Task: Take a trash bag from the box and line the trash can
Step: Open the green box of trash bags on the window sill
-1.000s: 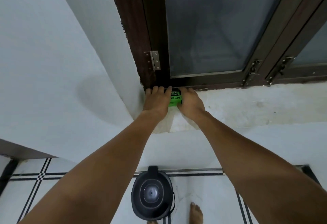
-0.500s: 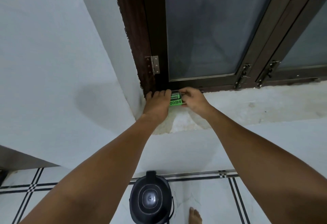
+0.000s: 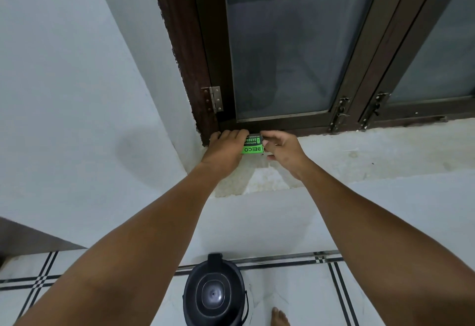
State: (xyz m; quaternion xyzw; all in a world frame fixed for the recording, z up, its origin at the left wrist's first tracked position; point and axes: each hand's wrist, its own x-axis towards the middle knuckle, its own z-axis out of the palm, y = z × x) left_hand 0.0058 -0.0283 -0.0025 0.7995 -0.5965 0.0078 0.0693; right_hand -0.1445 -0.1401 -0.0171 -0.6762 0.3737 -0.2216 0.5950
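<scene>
Left grip: the left hand lies over the left end of the green box, fingers draped across its top toward the window frame; it seems to steady the box, holding it narrow rather than wide.
Right grip: the right hand is at the box's right end, fingertips bunched as if pinching at the end flap or at a bag inside; what exactly is between them is hidden.
Box: printed side up, on the windowsill, tucked against the frame's lower rail, between the two grips.
Step, as judged: opening the box or drawing out the first bag; no bag is visible yet.
Trash can: the black trash can stands on the tiled floor well below the grips, lid shut, just beside a bare foot.
Risk, box slips: a pull to the right with too light a left grip could drag the whole box along the sill, or off its edge to the floor.
Risk, flap tears: tugging at cardboard instead of the bag could rip the end open.
Risk, extra bags: if the bags are rolled or joined, a hard pull may bring several out.
Risk, reach: both arms are stretched far out, so fine control at the fingertips is probably weak.
Risk, lid: the can needs opening before any lining.
</scene>
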